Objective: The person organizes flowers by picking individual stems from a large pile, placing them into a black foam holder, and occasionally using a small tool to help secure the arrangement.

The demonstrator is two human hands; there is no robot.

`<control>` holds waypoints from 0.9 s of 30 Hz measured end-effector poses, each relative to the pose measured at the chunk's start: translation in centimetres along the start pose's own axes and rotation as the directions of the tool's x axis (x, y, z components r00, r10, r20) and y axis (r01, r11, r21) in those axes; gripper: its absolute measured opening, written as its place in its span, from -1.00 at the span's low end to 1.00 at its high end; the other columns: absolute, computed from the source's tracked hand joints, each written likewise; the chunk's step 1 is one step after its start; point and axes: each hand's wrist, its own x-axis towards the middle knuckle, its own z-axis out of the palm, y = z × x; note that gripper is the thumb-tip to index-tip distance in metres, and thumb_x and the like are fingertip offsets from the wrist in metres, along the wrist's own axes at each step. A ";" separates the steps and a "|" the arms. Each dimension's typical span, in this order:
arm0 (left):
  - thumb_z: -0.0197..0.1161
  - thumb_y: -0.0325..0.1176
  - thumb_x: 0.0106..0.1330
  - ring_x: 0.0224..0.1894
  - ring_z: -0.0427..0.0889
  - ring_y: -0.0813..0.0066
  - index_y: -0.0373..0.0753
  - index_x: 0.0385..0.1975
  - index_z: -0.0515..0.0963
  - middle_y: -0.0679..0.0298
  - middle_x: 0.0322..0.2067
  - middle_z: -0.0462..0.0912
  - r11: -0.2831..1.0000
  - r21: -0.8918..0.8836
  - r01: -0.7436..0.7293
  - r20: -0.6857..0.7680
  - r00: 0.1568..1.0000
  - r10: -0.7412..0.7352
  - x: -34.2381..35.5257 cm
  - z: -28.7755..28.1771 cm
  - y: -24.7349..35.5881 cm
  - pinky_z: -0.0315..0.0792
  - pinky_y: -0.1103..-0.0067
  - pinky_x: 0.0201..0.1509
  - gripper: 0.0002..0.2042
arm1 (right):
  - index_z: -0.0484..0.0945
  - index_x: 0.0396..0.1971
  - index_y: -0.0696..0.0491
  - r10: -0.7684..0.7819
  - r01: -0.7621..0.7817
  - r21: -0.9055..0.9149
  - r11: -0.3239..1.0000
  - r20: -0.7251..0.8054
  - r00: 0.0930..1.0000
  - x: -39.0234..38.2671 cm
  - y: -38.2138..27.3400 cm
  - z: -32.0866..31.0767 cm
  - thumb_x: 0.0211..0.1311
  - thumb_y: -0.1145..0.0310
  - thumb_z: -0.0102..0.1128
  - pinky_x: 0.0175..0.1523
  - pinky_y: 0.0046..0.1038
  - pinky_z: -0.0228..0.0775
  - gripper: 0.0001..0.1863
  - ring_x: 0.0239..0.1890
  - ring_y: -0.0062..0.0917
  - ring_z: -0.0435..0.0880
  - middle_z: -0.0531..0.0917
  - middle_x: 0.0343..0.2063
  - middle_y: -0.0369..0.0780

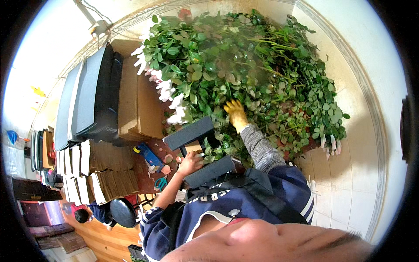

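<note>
A large pile of leafy rose stems (205,56), with white-wrapped heads (168,94) along its left side, fills the upper middle. My right hand (235,112), in a yellow glove, reaches into the leaves with fingers apart and slightly bent. My left hand (192,161), bare, has its fingers curled at a small brown cardboard piece (192,147) between two dark padded blocks (189,133) of a stand. Some leafy stems lie in that stand beside my left fingers. What the left fingers grip is too small to make out.
Stacks of dark sheets (83,100), brown cardboard (139,109) and folded cartons (104,187) stand left. A blue tape dispenser (148,157), teal scissors (160,183) and loose petals lie near my left arm. A round black stool (122,212) and another person (96,214) are lower left. A wall (379,109) borders the right.
</note>
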 end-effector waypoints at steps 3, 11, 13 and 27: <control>0.39 -0.16 0.05 -0.03 0.46 0.09 -0.06 -0.19 0.67 0.12 -0.16 0.47 0.999 0.026 -0.023 -0.028 0.999 0.024 0.4 0.0 0.0 0.44 0.31 0.06 -0.69 | 0.51 0.03 -0.01 0.039 -0.030 0.309 0.950 -0.024 0.999 0.2 2.5 1.5 0.15 0.37 0.21 0.26 -0.25 0.27 -0.61 0.07 -0.29 0.55 0.63 -0.06 -0.16; 0.35 -0.11 0.11 -0.01 0.46 0.12 -0.08 -0.20 0.68 0.14 -0.07 0.48 0.992 -0.085 0.090 -0.026 0.995 -0.093 -0.4 1.3 0.2 0.42 0.35 0.12 -0.70 | 0.41 0.13 0.03 -0.034 0.035 -0.003 0.999 -0.378 0.925 16.5 4.3 -14.5 0.15 0.45 0.19 0.17 -0.17 0.36 -0.51 0.07 -0.29 0.54 0.55 0.06 -0.12; 0.31 -0.09 0.14 0.01 0.45 0.11 -0.09 -0.19 0.67 0.13 -0.04 0.47 0.992 -0.071 0.104 0.019 0.994 -0.103 -0.4 0.5 0.7 0.40 0.35 0.14 -0.70 | 0.42 0.12 0.05 0.051 -0.051 0.005 0.999 -0.105 0.993 21.4 5.9 -12.5 0.15 0.51 0.10 0.15 -0.23 0.39 -0.53 0.04 -0.28 0.57 0.56 0.05 -0.10; 0.35 -0.07 0.09 -0.03 0.45 0.11 -0.07 -0.14 0.65 0.12 -0.14 0.45 0.997 -0.040 0.065 -0.039 0.997 -0.067 -0.8 1.1 -0.3 0.45 0.30 0.03 -0.64 | 0.58 -0.15 0.03 -0.168 -0.007 -0.238 0.971 -0.706 0.688 24.5 9.3 -27.3 0.11 0.57 0.12 -0.11 -0.34 0.59 -0.72 -0.25 -0.34 0.72 0.70 -0.23 -0.19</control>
